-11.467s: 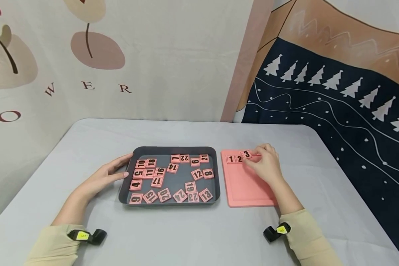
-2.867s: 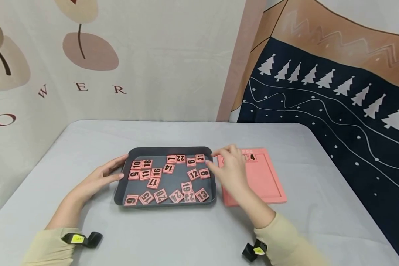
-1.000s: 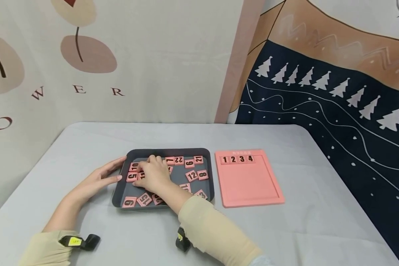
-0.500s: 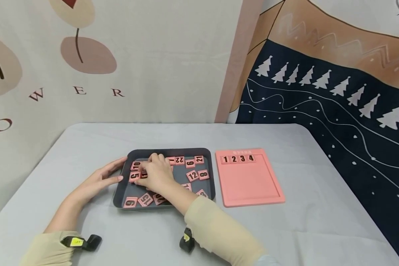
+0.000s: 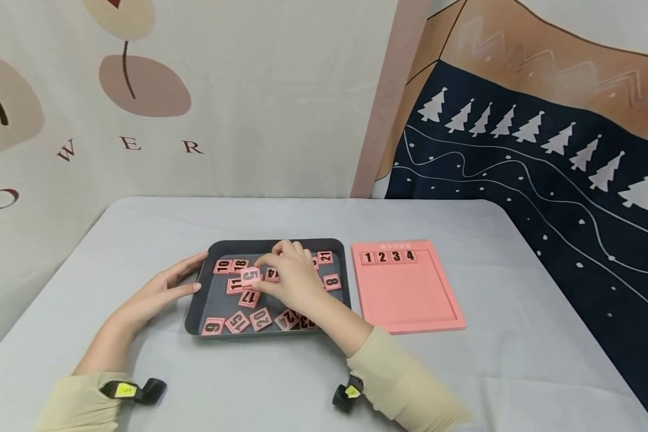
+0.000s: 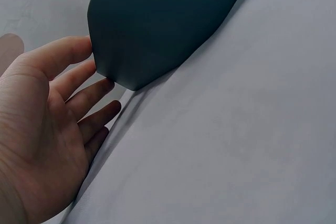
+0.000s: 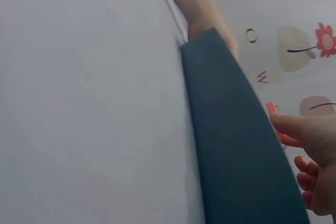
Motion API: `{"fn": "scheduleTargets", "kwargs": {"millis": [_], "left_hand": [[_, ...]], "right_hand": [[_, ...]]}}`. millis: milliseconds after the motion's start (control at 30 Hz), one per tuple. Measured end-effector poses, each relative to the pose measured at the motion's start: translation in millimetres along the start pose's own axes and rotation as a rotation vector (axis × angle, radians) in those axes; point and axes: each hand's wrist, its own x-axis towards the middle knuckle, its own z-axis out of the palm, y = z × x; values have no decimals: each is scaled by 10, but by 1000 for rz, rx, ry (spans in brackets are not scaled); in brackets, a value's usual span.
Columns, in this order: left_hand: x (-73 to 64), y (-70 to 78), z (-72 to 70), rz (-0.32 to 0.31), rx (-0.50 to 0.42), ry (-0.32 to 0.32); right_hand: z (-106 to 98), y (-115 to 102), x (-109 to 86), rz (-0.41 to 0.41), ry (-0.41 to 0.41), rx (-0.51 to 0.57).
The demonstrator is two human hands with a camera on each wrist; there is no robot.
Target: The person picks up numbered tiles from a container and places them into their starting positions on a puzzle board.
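A pink number tile marked 5 (image 5: 251, 276) is pinched between thumb and index finger of my right hand (image 5: 296, 277), above the dark grey tray (image 5: 194, 312). In the right wrist view, the orange-pink tile edge (image 7: 271, 108) shows at the fingertips. My left hand (image 5: 156, 294) rests its fingertips and thumb against the tray's left side, fingers fairly straight. The left wrist view shows that hand (image 6: 47, 114) touching the tray wall (image 6: 152, 30). Several other tiles, such as 10 (image 5: 222, 266) and 9 (image 5: 213, 326), lie in the tray; my right hand and forearm hide some.
Right of the tray lies a pink board (image 5: 410, 300) with a raised rim. Tiles 1, 2 (image 5: 381, 257), 3 and 4 stand in a row along its top left. A white cloth (image 5: 248, 384) covers the table; printed curtains (image 5: 281, 108) hang behind.
Tile 4 moved from the tray to the board, beside tile 3, which was set down. Since half a second ago, my right hand has lifted tile 5 and shifted right. My left hand stays put.
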Motion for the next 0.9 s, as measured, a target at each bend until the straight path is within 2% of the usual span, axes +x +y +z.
{"fn": "scheduleTargets", "kwargs": {"millis": [567,900], "left_hand": [[-4,-31,5,-1,-17,0],[-9,-14,-6,-20,-14,2]], "right_hand": [[-485,585,-469,-87,90,73],[-679,1039,-734,-56,85,83]]}}
